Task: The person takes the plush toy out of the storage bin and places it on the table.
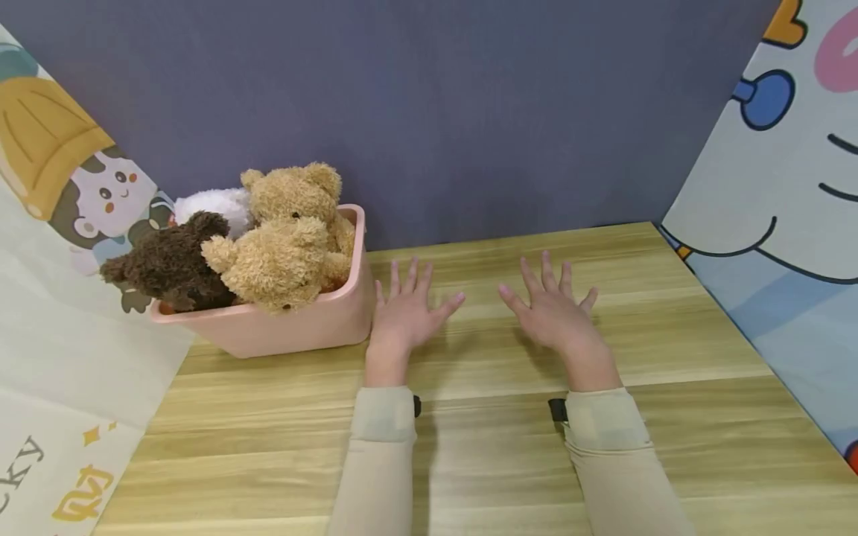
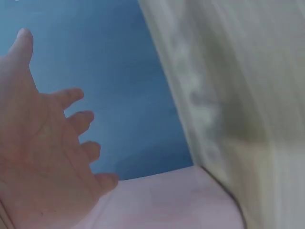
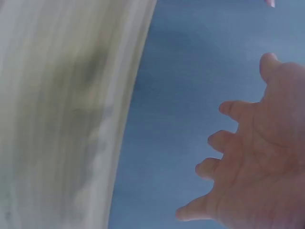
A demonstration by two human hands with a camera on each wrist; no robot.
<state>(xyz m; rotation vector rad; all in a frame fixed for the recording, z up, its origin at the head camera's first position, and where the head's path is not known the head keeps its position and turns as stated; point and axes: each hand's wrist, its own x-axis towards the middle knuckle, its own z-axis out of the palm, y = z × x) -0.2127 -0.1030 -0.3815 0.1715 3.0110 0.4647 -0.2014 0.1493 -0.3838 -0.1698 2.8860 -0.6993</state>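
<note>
Left hand (image 1: pixel 404 316) and right hand (image 1: pixel 556 316) held apart over the wood-grain table (image 1: pixel 503 461), palms down, fingers spread. Pink bin (image 1: pixel 302 327) set just beside the left hand, at its nine o'clock; contact cannot be told. Packed inside: dark brown plush (image 1: pixel 174 264) at nine, white plush (image 1: pixel 214 208) at eleven, rear tan bear (image 1: pixel 295 190) at one, front tan bear (image 1: pixel 271 260) at about six. Blue-grey wall (image 1: pixel 469 112) seen at twelve.

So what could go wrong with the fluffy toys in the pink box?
The dark brown toy sticks out over the edge of the pink box, so it might tumble out. The front tan bear leans over the edge too and could tip out. The left hand is right beside the box, so a sideways move might bump it.
</note>
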